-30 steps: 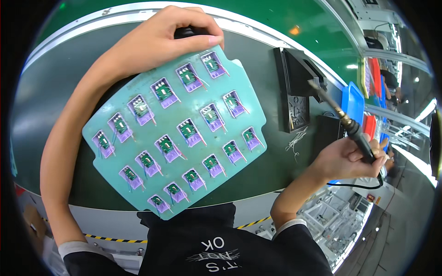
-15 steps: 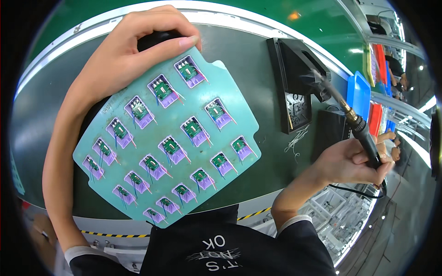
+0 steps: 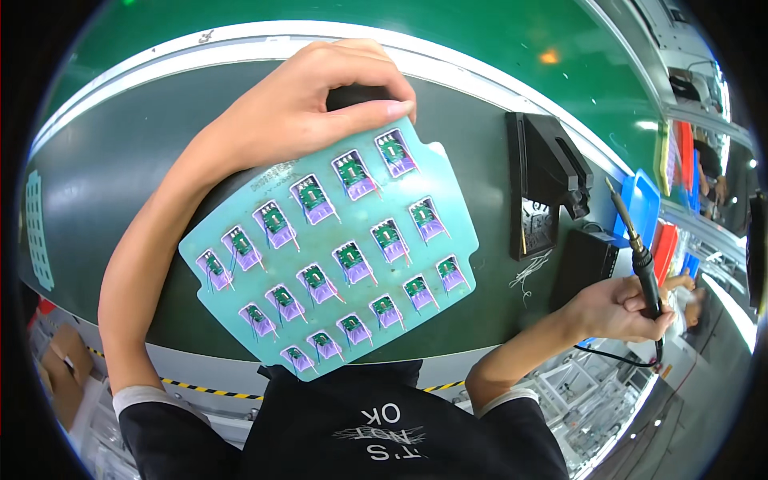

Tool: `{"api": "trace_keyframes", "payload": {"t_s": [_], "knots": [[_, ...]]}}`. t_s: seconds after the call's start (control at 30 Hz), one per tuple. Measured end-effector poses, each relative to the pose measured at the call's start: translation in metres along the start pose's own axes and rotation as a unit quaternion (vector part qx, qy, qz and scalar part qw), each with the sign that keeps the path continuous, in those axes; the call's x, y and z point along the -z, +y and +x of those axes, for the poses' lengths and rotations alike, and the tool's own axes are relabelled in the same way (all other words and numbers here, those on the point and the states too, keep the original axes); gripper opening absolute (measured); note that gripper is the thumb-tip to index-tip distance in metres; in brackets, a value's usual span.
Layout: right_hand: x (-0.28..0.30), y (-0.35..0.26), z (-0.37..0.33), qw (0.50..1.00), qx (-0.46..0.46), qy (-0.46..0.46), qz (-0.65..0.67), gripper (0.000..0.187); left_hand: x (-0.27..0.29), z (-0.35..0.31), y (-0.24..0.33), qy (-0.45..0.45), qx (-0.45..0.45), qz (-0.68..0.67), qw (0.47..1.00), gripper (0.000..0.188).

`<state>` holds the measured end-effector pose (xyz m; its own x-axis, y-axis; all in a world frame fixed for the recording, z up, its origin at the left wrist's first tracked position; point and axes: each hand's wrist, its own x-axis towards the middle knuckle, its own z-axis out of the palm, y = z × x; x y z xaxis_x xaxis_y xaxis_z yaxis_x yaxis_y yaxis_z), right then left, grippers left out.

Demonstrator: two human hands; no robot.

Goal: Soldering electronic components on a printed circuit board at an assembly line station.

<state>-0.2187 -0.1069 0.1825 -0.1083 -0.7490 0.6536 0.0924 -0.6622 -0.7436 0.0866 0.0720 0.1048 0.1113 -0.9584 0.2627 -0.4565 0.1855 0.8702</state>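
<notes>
My left hand [image 3: 312, 112] grips the far edge of a turquoise tray [image 3: 462, 228], its thumb on the top face and its other fingers curled beyond the edge. The tray lies slanted in front of me. Rows of cut-outs in it hold small green circuit boards [image 3: 350, 170] in purple housings, with thin red and blue wires sticking out. To the right, my right hand [image 3: 604, 312] is closed round the dark handle of a soldering iron [image 3: 643, 264]. The iron's tip points up and away, apart from both the tray and the black iron stand [image 3: 564, 164].
Loose pale wire strands [image 3: 530, 274] lie below the stand. Beside it are a black box [image 3: 588, 250] and a blue bin [image 3: 638, 206]. Another turquoise tray [image 3: 37, 232] lies at the far left. The iron's cable [image 3: 616, 357] hangs at right. Another person [image 3: 690, 308] is at the right rim.
The iron's tip has come away from the stand, where it was before. The tray has shifted and turned slightly with my left hand. The whole view has shifted too.
</notes>
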Motion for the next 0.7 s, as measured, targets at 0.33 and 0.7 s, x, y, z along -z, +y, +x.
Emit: {"api": "trace_keyframes", "payload": {"t_s": [0.33, 0.7], "knots": [[-0.001, 0.004, 0.006, 1.0, -0.004, 0.01, 0.002, 0.041, -0.003, 0.002, -0.008, 0.023, -0.021, -0.017, 0.999, 0.011], [-0.013, 0.006, -0.003, 1.0, -0.002, -0.014, 0.011, 0.04, 0.002, 0.004, -0.013, 0.023, -0.043, 0.003, 0.999, 0.015]]}}
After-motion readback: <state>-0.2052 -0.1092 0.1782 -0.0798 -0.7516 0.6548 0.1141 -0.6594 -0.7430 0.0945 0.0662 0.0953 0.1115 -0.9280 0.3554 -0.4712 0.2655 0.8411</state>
